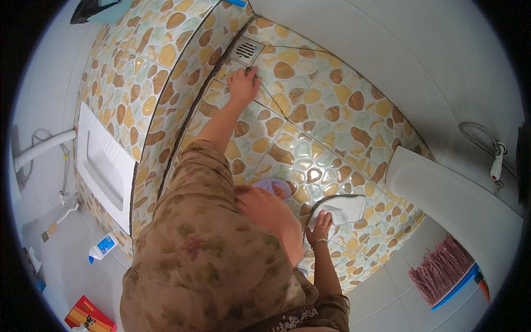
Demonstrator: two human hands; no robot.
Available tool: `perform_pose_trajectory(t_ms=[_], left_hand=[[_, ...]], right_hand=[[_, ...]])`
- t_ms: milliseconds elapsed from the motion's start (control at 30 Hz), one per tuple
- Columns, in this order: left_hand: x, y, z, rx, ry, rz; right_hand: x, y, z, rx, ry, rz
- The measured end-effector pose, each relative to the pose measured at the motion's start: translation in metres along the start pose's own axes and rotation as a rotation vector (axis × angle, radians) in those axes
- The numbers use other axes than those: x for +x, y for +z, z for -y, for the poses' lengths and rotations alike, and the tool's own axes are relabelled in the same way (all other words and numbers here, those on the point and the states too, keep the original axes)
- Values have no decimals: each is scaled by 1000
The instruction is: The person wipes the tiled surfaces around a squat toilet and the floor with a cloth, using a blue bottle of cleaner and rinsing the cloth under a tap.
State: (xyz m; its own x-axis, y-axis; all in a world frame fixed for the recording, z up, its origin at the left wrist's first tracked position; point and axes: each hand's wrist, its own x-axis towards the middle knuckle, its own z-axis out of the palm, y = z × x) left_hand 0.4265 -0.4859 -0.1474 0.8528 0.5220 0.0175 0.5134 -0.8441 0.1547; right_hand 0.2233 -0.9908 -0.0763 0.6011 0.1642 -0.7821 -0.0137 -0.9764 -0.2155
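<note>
My left hand (243, 85) reaches down to the pebble-patterned tile floor (323, 112), its fingers spread just beside a square metal floor drain (246, 51). Nothing shows in that hand. My right hand (320, 227), with a bracelet at the wrist, rests on the edge of a white cloth (342, 208) with a dark border that lies on the floor. Its fingers lie over the near part of the cloth; whether they grip it is hidden. Below me, one foot in a lilac plastic sandal (269, 185) shows.
A white squat toilet (108, 168) is set in the raised tiled step at the left. A cleaner bottle (103, 247) and a red tissue pack (89, 314) are at lower left. A white basin (452, 182), a hand shower (496, 166) and a pink-bristled broom (442, 269) are at the right.
</note>
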Motion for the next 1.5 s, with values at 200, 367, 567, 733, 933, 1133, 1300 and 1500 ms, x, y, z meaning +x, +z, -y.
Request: perform_pose_trajectory(t_ms=[200, 367, 567, 733, 933, 1133, 1300, 1500], left_hand=[[-23, -7, 15, -54, -107, -78], [16, -5, 7, -120, -182, -86], [69, 17, 4, 37, -269, -64], [20, 1, -28, -35, -17, -52], [-9, -10, -8, -12, 53, -37], [4, 12, -11, -87, -291, -49], [43, 21, -46, -75, -388, -88], [18, 7, -41, 32, 85, -68]], right_hand=[[0, 1, 2, -59, 20, -2], [-1, 3, 1, -68, 32, 6], [4, 6, -5, -27, -17, 9], [3, 10, -7, -20, -12, -13], [2, 5, -1, -11, 18, 15], [1, 2, 1, -18, 35, 35], [1, -3, 3, -31, 7, 28], [0, -5, 7, -78, 37, 34]])
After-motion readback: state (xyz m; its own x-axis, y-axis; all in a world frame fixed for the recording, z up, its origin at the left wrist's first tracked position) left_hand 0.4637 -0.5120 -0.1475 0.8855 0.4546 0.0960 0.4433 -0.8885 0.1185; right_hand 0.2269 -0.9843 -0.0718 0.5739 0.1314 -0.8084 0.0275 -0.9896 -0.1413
